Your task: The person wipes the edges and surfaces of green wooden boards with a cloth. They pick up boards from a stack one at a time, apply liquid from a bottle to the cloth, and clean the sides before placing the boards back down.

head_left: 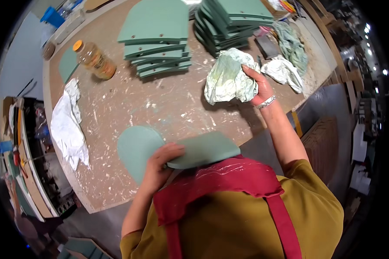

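From where I stand, the worker's two hands are well apart, each with something in it. The left hand (163,162) is clamped on the left end of a green panel (207,149), which lies at the near edge of the table (160,103), right up by the red apron (220,175). The right hand (258,84) grips a crumpled, green-stained cloth (230,75) over the table, away to the right, thumb on top. A second panel (138,146) rests just left of the held one, partly behind the left hand. Across the table I see two stacks (157,21) of similar green pieces, an orange-capped bottle (97,62) to their left, a white rag (69,125) nearer, and a dark block (267,46) beside more rags (289,47) at right.
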`<action>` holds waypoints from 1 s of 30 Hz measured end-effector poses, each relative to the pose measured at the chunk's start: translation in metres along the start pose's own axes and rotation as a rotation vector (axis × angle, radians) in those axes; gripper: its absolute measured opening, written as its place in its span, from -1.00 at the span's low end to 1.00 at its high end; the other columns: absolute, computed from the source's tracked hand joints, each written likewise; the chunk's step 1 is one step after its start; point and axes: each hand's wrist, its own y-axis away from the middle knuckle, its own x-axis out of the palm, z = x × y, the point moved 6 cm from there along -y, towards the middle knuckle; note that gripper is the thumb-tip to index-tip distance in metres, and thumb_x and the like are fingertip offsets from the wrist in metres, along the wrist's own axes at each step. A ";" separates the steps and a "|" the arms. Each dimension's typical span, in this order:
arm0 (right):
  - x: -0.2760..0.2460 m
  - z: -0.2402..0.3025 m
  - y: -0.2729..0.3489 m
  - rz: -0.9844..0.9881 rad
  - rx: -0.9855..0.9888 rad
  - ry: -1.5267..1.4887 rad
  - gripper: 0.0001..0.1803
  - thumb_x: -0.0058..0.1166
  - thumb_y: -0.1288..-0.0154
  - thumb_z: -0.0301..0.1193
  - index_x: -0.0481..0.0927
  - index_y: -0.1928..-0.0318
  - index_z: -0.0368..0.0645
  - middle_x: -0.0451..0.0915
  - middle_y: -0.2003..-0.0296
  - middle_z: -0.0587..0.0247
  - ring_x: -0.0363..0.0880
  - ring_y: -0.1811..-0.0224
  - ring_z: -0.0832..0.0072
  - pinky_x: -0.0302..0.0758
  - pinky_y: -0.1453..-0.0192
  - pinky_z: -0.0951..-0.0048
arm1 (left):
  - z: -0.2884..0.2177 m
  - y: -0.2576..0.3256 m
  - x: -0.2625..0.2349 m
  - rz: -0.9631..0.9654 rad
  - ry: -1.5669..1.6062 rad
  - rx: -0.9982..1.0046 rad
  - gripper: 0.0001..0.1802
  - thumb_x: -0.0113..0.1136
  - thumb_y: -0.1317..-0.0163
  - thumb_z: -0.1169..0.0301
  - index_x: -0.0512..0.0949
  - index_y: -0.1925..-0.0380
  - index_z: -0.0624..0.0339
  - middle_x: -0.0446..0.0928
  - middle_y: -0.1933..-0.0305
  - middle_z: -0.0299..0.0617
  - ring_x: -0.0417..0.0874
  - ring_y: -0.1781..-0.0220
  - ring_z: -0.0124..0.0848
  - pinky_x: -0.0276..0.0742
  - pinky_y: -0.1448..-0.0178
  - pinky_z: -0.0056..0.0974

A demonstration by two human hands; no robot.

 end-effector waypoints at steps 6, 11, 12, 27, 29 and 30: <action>0.005 0.103 0.070 -0.259 -0.346 0.709 -0.66 0.18 -0.19 -0.50 0.52 0.01 -0.30 0.64 0.17 0.28 0.61 0.18 0.53 0.53 0.09 0.51 | -0.013 -0.006 -0.006 -0.256 0.016 -0.047 -0.64 0.12 0.04 0.77 0.61 0.19 0.29 0.64 0.06 -0.03 0.64 -0.03 -0.17 0.50 -0.14 -0.23; 0.054 0.086 0.112 -0.047 -0.456 1.138 -0.72 0.19 -0.11 -0.56 0.58 0.11 -0.30 0.65 0.27 0.29 0.58 0.25 0.57 0.49 0.10 0.51 | -0.031 -0.012 -0.001 -0.250 0.002 -0.078 -0.66 0.13 -0.02 0.72 0.60 0.15 0.30 0.63 0.05 -0.03 0.64 -0.03 -0.21 0.49 -0.13 -0.26; 0.065 0.081 0.115 0.004 -0.531 1.298 -0.71 0.17 -0.09 -0.58 0.57 0.11 -0.31 0.64 0.27 0.27 0.58 0.24 0.54 0.49 0.10 0.50 | -0.034 -0.010 0.000 -0.251 -0.015 -0.078 -0.67 0.14 -0.04 0.71 0.60 0.14 0.31 0.63 0.04 -0.04 0.64 -0.03 -0.21 0.49 -0.13 -0.26; 0.085 0.034 0.119 0.044 -0.678 1.886 -0.70 0.18 0.01 -0.45 0.49 0.20 -0.19 0.48 0.27 0.10 0.52 0.22 0.09 0.49 0.19 0.17 | -0.033 -0.001 0.009 -0.291 0.031 -0.139 -0.67 0.13 -0.08 0.69 0.58 0.11 0.30 0.62 0.00 -0.07 0.63 -0.04 -0.26 0.48 -0.13 -0.29; 0.109 0.027 0.129 0.111 -0.725 1.864 -0.69 0.19 0.03 -0.47 0.48 0.21 -0.20 0.47 0.28 0.10 0.52 0.22 0.10 0.49 0.20 0.18 | -0.030 -0.001 0.008 -0.291 0.031 -0.152 -0.68 0.13 -0.09 0.69 0.58 0.11 0.31 0.62 0.01 -0.06 0.63 -0.05 -0.26 0.48 -0.14 -0.29; 0.124 0.017 0.140 0.143 -0.846 1.823 -0.68 0.21 0.06 -0.48 0.47 0.23 -0.21 0.45 0.30 0.11 0.52 0.23 0.10 0.49 0.22 0.19 | -0.031 -0.001 0.007 -0.286 0.027 -0.157 -0.69 0.13 -0.09 0.69 0.57 0.11 0.32 0.62 0.01 -0.06 0.62 -0.05 -0.26 0.47 -0.14 -0.29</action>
